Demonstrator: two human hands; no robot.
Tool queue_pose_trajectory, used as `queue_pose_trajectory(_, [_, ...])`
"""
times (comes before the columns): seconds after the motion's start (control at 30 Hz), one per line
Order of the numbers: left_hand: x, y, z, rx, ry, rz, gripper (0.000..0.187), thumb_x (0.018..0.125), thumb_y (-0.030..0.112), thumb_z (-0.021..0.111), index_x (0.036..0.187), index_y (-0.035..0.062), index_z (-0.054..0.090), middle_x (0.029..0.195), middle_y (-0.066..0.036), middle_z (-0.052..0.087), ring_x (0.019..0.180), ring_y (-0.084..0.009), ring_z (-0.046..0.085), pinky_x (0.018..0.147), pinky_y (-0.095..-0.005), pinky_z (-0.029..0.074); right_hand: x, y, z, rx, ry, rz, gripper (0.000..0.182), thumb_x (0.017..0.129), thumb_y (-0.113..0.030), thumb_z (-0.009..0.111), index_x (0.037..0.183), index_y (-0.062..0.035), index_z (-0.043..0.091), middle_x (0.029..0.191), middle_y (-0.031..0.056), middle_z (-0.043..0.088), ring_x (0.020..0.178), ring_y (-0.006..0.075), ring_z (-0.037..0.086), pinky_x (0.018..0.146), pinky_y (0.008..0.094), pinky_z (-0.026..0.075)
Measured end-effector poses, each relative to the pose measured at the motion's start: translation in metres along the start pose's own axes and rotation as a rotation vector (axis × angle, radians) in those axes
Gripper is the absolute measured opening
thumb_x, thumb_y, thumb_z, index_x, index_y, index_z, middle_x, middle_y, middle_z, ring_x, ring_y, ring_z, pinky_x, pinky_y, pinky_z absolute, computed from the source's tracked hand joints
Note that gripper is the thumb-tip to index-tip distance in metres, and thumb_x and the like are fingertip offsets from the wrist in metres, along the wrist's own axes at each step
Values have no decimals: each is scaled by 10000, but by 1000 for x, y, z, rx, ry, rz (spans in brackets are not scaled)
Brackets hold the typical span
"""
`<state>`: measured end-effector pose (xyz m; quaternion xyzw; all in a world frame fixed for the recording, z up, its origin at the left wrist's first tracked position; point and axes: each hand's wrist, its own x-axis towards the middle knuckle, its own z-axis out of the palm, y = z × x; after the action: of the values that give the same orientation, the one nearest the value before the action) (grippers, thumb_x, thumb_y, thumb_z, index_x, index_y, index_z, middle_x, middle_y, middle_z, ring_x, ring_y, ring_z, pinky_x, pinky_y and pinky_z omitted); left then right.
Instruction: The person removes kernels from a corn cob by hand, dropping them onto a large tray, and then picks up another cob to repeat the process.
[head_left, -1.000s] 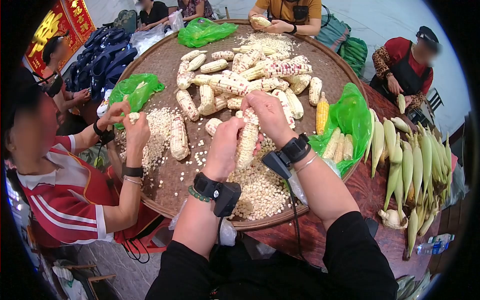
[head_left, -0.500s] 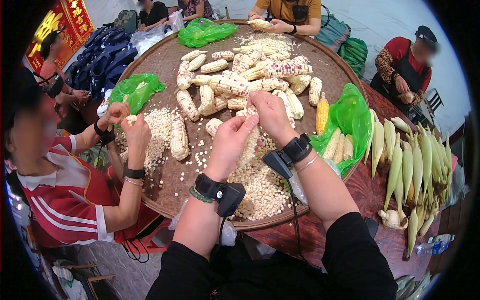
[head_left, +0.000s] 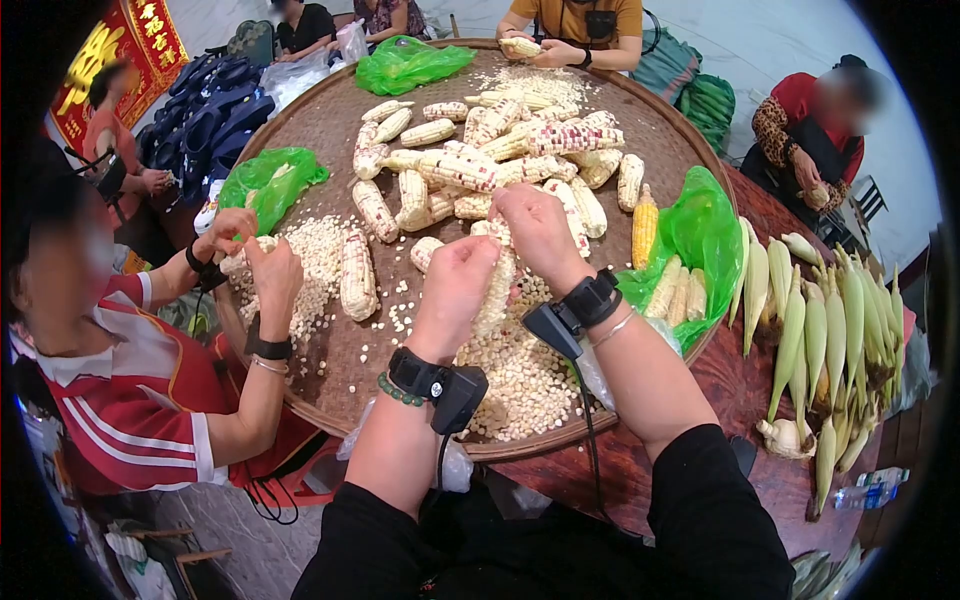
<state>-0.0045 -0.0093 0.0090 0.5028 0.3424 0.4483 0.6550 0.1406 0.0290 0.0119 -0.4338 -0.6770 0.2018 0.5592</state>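
Both my hands are closed on one pale corn cob, held upright-slanting over the tray. My left hand grips its left side. My right hand wraps the upper right side, with fingers bent at the top. Part of the cob is hidden behind my fingers. Beneath it spreads a heap of loose corn kernels on the round woven tray. Just beyond my hands lies a pile of white and purple-flecked corn cobs.
A green plastic bag with several cobs lies at the right, near a yellow cob. Unhusked corn is heaped on the wooden table. A co-worker's hands hold a cob at left; other people sit around.
My hands have moved slightly apart, and more of the cob's top shows between them. My left thumb has drawn back to the left. The co-worker at left has shifted their cob slightly.
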Motion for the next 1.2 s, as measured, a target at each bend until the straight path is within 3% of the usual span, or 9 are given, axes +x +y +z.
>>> queue_pose_trajectory(0.03, [0,0,0,1,-1,-1,250,966,224,494,931,-2,594,786,-87,651,625,-145,629,555,-261,512,-1,0,0,0,1,0,358,926,-236,516,723,49,594,680,186,570,638,319,561,599,395,425])
queue_pose_trajectory(0.1, [-1,2,2,9,19,-20,256,964,217,464,925,-4,587,789,-97,652,629,-152,635,549,-266,513,-2,-1,0,-30,-28,63,315,918,-211,493,754,17,637,715,141,597,682,239,568,640,333,429])
queue_pose_trajectory(0.43, [4,-2,-3,-222,-26,-98,297,882,189,421,975,-42,582,797,-131,650,631,-208,631,580,-320,524,-1,-4,-3,-117,-53,-19,325,920,-219,477,753,16,626,722,159,596,689,277,580,641,350,433])
queue_pose_trajectory(0.53, [5,0,1,-322,-38,-138,353,923,280,436,994,-30,589,800,-131,649,639,-218,630,601,-332,527,0,-3,-4,-106,-19,-30,351,936,-230,460,745,24,609,712,158,586,677,274,565,642,349,431])
queue_pose_trajectory(0.63, [3,4,6,-382,15,-130,375,958,337,476,1007,-16,594,806,-125,649,643,-205,633,607,-310,527,0,-3,-5,-79,-2,117,388,961,-250,436,752,35,595,700,154,570,658,258,544,647,348,430])
queue_pose_trajectory(0.73, [5,3,6,-183,-19,-97,369,969,350,516,1013,-7,594,792,-121,649,644,-187,635,588,-291,523,1,-1,-6,-78,-13,193,432,982,-284,423,743,30,600,700,118,585,658,218,535,656,345,431])
queue_pose_trajectory(0.8, [4,2,6,-111,-53,-51,301,965,283,538,1007,-12,587,770,-120,647,630,-174,636,552,-282,518,2,-1,-6,171,-113,395,461,985,-325,424,726,6,613,741,71,616,713,175,552,707,322,437])
queue_pose_trajectory(0.9, [0,10,5,-172,-63,-127,319,969,298,522,986,-15,581,751,-125,644,607,-184,633,528,-292,513,5,-3,-6,414,-198,416,474,984,-363,423,726,-20,624,793,41,632,773,148,557,766,294,436])
queue_pose_trajectory(1.2, [0,5,1,-204,-90,-116,311,924,267,474,939,-30,567,756,-151,647,603,-218,627,564,-312,517,-1,-23,-4,435,-214,383,483,988,-351,409,698,-20,608,862,74,642,826,157,564,812,296,436])
